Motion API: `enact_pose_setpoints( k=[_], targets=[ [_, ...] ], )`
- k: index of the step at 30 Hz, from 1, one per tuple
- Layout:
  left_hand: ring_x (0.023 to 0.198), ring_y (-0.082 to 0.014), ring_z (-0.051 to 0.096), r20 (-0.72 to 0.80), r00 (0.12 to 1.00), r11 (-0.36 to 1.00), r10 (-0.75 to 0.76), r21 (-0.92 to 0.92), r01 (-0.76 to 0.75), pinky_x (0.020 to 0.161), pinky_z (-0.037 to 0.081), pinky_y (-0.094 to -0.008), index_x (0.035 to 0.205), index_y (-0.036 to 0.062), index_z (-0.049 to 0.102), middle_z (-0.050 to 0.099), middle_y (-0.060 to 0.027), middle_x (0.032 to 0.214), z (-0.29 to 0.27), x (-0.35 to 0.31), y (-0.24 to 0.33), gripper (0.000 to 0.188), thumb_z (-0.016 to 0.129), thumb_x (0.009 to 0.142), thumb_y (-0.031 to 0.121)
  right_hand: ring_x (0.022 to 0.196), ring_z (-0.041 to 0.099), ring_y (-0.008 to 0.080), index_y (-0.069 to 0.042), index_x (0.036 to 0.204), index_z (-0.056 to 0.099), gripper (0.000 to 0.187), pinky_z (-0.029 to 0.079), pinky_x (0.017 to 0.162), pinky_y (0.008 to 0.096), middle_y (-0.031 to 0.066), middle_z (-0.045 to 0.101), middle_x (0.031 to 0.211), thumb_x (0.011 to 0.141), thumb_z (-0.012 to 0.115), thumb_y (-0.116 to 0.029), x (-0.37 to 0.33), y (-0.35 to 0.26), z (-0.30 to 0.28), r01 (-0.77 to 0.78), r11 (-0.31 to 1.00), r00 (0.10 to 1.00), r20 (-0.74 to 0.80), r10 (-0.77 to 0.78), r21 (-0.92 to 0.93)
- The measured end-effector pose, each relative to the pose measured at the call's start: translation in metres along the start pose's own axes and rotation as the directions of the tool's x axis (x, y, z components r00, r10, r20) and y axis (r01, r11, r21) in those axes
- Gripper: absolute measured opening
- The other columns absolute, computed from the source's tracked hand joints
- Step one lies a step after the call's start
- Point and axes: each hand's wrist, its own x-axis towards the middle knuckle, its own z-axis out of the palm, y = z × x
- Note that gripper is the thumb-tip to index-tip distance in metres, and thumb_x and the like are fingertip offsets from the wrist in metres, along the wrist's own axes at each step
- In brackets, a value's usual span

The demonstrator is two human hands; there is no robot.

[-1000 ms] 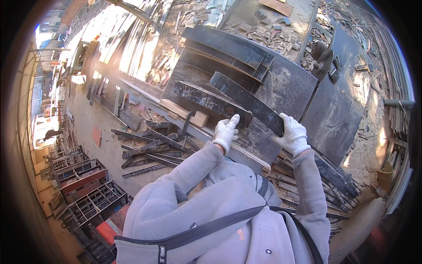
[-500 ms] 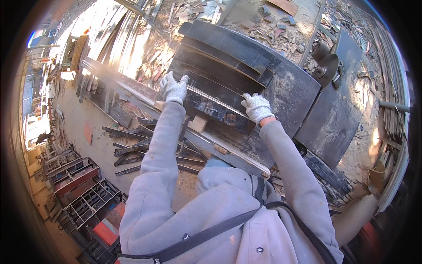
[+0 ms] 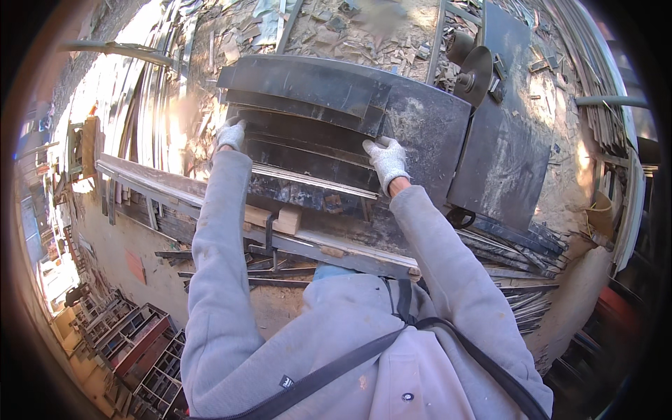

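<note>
Dark flat boards (image 3: 301, 133) lie stacked crosswise on a dusty black saw table (image 3: 428, 143). My left hand (image 3: 229, 134), in a pale grey knit glove, is curled at the left end of one board, its fingers partly hidden. At the right end of the same board, my gloved right hand (image 3: 386, 162) pinches the edge. Just beyond lies a wider dark panel (image 3: 301, 85). Nearer to me rest thin strips with light edges (image 3: 315, 180), apart from both hands.
A round saw blade (image 3: 476, 75) stands upright at the right beyond the table. A long rail (image 3: 329, 255) crosses before my body, with a wooden block (image 3: 288, 220) and a dark metal clamp (image 3: 269, 241) by it. Offcuts (image 3: 329, 35) litter the far ground.
The view has turned, and the stack appears farther left and more level. My left hand's spread fingers have closed in at the board's left end. Both hands now sit beyond the light-edged strips.
</note>
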Motion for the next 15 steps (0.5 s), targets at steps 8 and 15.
enact_pose_setpoints(
  k=[8, 15],
  targets=[
    [0.104, -0.0218, 0.072, -0.046, 0.999, 0.796, 0.01, -0.605, -0.036, 0.093, 0.057, -0.0317, 0.133, 0.0013, 0.069, 0.077, -0.0101, 0.112, -0.002, -0.077, 0.004, 0.052, 0.085, 0.085, 0.015, 0.077, 0.06, 0.0094, -0.005, 0.117, 0.069, 0.034, 0.048, 0.062, 0.0261, 0.0013, 0.069, 0.095, 0.095, 0.078, -0.03, -0.052, -0.02, -0.088, -0.195, 0.947, 0.963, 0.232, 0.136, 0.255],
    [0.112, -0.0215, 0.067, 0.039, 0.969, -0.142, 0.243, -0.987, 0.075, 0.101, 0.057, -0.0348, 0.142, 0.0004, 0.053, 0.066, -0.0102, 0.126, 0.033, -0.312, 0.15, 0.063, 0.083, 0.088, 0.009, 0.084, 0.065, 0.0146, -0.001, 0.138, 0.055, 0.053, 0.054, 0.062, 0.0266, 0.0071, 0.068, 0.107, 0.099, 0.074, -0.032, -0.164, 0.043, -0.21, -0.319, 0.758, 0.833, 0.55, -0.063, 0.569]
  ],
)
